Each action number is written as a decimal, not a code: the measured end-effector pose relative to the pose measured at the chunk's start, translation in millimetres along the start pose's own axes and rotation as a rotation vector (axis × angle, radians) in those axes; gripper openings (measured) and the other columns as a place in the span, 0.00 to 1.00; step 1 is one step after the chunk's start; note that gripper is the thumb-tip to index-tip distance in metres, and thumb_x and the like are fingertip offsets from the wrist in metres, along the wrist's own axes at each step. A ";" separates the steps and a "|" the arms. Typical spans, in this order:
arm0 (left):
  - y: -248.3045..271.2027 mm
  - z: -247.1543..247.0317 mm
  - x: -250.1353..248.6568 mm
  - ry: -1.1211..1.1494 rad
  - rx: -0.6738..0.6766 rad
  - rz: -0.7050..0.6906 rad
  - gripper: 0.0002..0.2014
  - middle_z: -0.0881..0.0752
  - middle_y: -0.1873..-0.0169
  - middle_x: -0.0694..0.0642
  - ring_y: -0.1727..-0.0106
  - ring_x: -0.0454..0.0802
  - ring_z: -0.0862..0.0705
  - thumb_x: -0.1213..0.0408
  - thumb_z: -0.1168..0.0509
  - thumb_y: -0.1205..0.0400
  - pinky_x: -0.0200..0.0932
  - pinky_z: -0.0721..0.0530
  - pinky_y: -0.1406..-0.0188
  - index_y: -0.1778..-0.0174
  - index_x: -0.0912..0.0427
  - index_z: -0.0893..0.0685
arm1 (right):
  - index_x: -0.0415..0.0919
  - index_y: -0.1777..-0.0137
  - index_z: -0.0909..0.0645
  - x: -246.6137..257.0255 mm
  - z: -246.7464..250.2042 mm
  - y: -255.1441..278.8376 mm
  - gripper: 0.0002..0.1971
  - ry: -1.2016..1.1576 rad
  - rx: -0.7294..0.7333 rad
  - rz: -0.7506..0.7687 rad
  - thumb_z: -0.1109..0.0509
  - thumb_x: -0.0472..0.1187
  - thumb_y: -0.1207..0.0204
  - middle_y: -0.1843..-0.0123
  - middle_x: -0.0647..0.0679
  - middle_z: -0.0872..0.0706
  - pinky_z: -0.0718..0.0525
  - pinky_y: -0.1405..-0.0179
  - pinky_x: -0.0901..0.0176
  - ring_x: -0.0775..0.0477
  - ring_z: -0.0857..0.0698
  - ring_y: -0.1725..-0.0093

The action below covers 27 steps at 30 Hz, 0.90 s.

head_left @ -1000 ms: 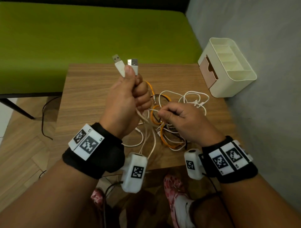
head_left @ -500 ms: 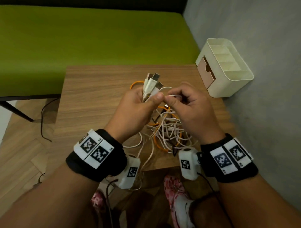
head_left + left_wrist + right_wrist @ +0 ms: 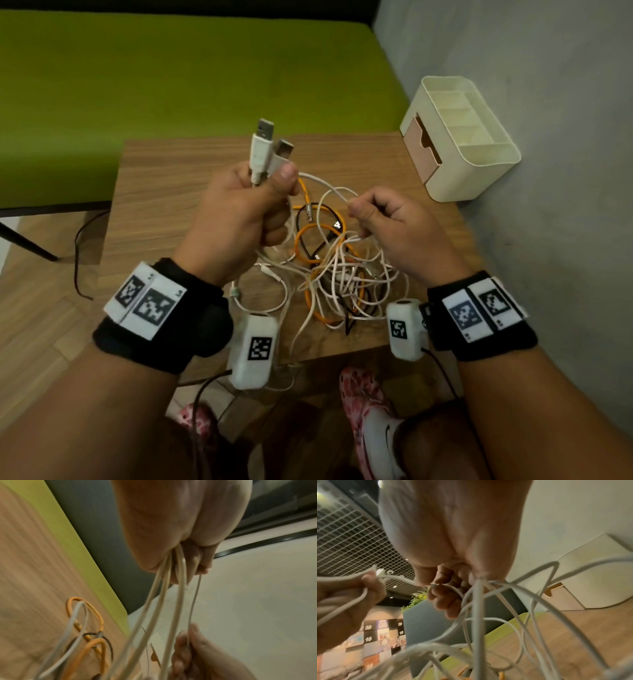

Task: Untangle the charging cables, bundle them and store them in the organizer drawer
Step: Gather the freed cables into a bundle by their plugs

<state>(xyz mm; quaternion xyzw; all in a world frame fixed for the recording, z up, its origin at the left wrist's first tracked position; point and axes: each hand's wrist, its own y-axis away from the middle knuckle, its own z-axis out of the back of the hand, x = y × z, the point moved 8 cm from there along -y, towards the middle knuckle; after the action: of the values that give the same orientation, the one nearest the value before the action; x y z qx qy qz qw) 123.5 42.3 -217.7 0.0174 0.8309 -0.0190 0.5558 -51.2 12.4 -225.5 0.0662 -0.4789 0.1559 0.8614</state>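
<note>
The light is dim and warm. Both wrist pictures are blurry and bend at the edges. The head picture is sharper.

The tangle of cables [image 3: 337, 274] lay on the table [image 3: 164, 192], between the left hand [image 3: 236, 209] and the right hand [image 3: 394, 226], both raised above it. The organizer [image 3: 469, 144] stood at the table's far right corner, against the wall [image 3: 565, 171]; the bench [image 3: 171, 85] lay behind the table.
</note>
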 end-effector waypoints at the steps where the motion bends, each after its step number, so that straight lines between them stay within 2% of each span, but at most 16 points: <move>1: -0.1 3.0 2.1 -0.008 -0.018 0.011 0.10 0.38 0.83 0.44 0.84 0.38 0.43 0.62 0.39 0.18 0.28 0.41 0.83 0.64 0.61 0.25 | 0.44 0.55 0.16 -1.7 3.3 -1.6 0.11 0.010 -0.010 -0.005 0.32 0.50 0.18 0.62 0.38 0.15 0.17 0.57 0.40 0.37 0.17 0.59; 3: -1.3 14.0 9.6 -0.101 -0.087 0.054 0.11 0.38 0.83 0.45 0.83 0.40 0.43 0.64 0.37 0.16 0.31 0.42 0.82 0.63 0.62 0.23 | 0.47 0.56 0.16 1.1 12.5 -3.4 0.07 0.002 -0.072 0.016 0.31 0.47 0.18 0.62 0.41 0.15 0.17 0.61 0.48 0.41 0.18 0.61; 6: -2.5 27.8 17.2 -0.543 -0.170 0.106 0.11 0.33 0.84 0.43 0.83 0.42 0.38 0.63 0.32 0.17 0.39 0.39 0.79 0.64 0.63 0.18 | 0.53 0.58 0.16 8.1 24.2 -2.0 0.07 -0.060 -0.170 0.076 0.29 0.43 0.19 0.67 0.57 0.17 0.21 0.65 0.63 0.58 0.20 0.66; 8: -2.0 24.6 13.5 -0.782 -0.188 0.050 0.08 0.26 0.80 0.42 0.79 0.38 0.33 0.62 0.30 0.18 0.40 0.33 0.76 0.63 0.59 0.15 | 0.53 0.59 0.15 12.9 18.8 -2.6 0.07 0.018 -0.124 0.118 0.28 0.42 0.20 0.65 0.59 0.17 0.25 0.64 0.72 0.64 0.21 0.64; 9: -1.1 22.4 9.3 -0.808 -0.216 0.004 0.07 0.23 0.76 0.44 0.76 0.37 0.31 0.62 0.30 0.18 0.38 0.31 0.73 0.60 0.60 0.14 | 0.50 0.58 0.14 13.6 13.1 -3.2 0.05 0.094 -0.078 0.142 0.28 0.42 0.20 0.64 0.59 0.18 0.27 0.63 0.75 0.64 0.21 0.63; 11: 1.9 21.5 -3.3 -0.739 -0.307 -0.108 0.06 0.19 0.69 0.51 0.69 0.39 0.27 0.61 0.29 0.19 0.41 0.28 0.66 0.58 0.59 0.13 | 0.44 0.55 0.12 9.5 2.6 -5.0 0.05 0.249 0.004 0.176 0.27 0.42 0.20 0.62 0.58 0.19 0.29 0.63 0.75 0.63 0.21 0.62; 12: 3.8 20.7 -10.0 -0.668 -0.341 -0.174 0.03 0.17 0.65 0.52 0.65 0.41 0.24 0.60 0.29 0.20 0.43 0.26 0.62 0.58 0.54 0.13 | 0.42 0.54 0.11 7.2 -1.2 -5.8 0.05 0.307 0.025 0.192 0.27 0.42 0.20 0.62 0.58 0.20 0.29 0.63 0.76 0.62 0.22 0.62; 14: 6.5 13.3 -16.1 -0.585 -0.333 -0.250 0.02 0.14 0.60 0.53 0.59 0.43 0.20 0.60 0.30 0.21 0.41 0.23 0.57 0.57 0.47 0.14 | 0.38 0.54 0.11 11.4 -7.7 -5.5 0.06 0.346 0.022 0.269 0.27 0.40 0.22 0.62 0.59 0.22 0.30 0.61 0.77 0.62 0.24 0.63; 15: 6.1 6.4 -13.7 -0.576 -0.284 -0.245 0.03 0.13 0.59 0.53 0.59 0.42 0.19 0.62 0.30 0.21 0.38 0.22 0.56 0.56 0.47 0.14 | 0.37 0.55 0.11 16.7 -10.4 -4.7 0.06 0.336 0.011 0.312 0.27 0.40 0.22 0.62 0.59 0.22 0.31 0.61 0.78 0.63 0.24 0.63; 16: 4.5 -2.4 -8.7 -0.582 -0.210 -0.217 0.04 0.13 0.61 0.50 0.60 0.39 0.19 0.64 0.30 0.20 0.33 0.24 0.58 0.55 0.49 0.14 | 0.37 0.55 0.12 22.7 -12.2 -3.9 0.06 0.320 -0.007 0.351 0.27 0.39 0.23 0.62 0.58 0.22 0.31 0.62 0.77 0.63 0.25 0.64; 18: 2.6 -19.7 2.9 -0.677 -0.045 -0.136 0.08 0.16 0.70 0.38 0.69 0.29 0.22 0.68 0.31 0.18 0.25 0.28 0.66 0.57 0.48 0.16 | 0.36 0.57 0.14 33.9 -13.8 -1.6 0.04 0.297 -0.052 0.407 0.27 0.36 0.23 0.62 0.56 0.23 0.32 0.64 0.73 0.60 0.26 0.65; 20: 0.5 -25.0 11.3 -0.822 0.050 -0.064 0.11 0.22 0.80 0.35 0.77 0.31 0.26 0.64 0.33 0.16 0.27 0.33 0.75 0.64 0.46 0.19 | 0.36 0.58 0.16 41.5 -12.0 -0.1 0.03 0.279 -0.089 0.419 0.29 0.33 0.22 0.63 0.59 0.26 0.33 0.66 0.71 0.59 0.27 0.66; 22: -0.5 -20.6 11.9 -0.812 0.061 -0.035 0.14 0.25 0.83 0.39 0.81 0.35 0.31 0.61 0.33 0.16 0.32 0.35 0.78 0.69 0.48 0.20 | 0.39 0.57 0.17 46.9 -10.2 2.2 0.03 0.238 -0.101 0.431 0.29 0.35 0.21 0.62 0.62 0.26 0.32 0.66 0.73 0.61 0.25 0.65; 24: 0.0 -9.8 7.9 -0.565 -0.013 0.002 0.15 0.30 0.84 0.42 0.82 0.37 0.36 0.57 0.32 0.19 0.39 0.37 0.80 0.73 0.49 0.22 | 0.42 0.58 0.18 45.3 -9.2 2.8 0.05 0.241 -0.097 0.444 0.28 0.39 0.20 0.63 0.59 0.25 0.29 0.67 0.68 0.58 0.24 0.65; 27: -0.8 5.3 -5.1 -0.111 -0.074 0.019 0.12 0.37 0.83 0.44 0.83 0.39 0.42 0.58 0.37 0.19 0.31 0.41 0.82 0.68 0.54 0.26 | 0.44 0.62 0.23 14.3 -4.7 -7.7 0.13 0.379 -0.053 0.273 0.33 0.48 0.18 0.65 0.55 0.25 0.25 0.62 0.50 0.50 0.25 0.65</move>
<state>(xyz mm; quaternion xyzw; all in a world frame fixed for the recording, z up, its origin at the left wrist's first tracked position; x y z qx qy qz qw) 130.3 41.2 -215.0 0.0037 0.7989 0.0162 0.6013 -37.8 9.4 -215.6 -0.0521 -0.3170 0.2679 0.9083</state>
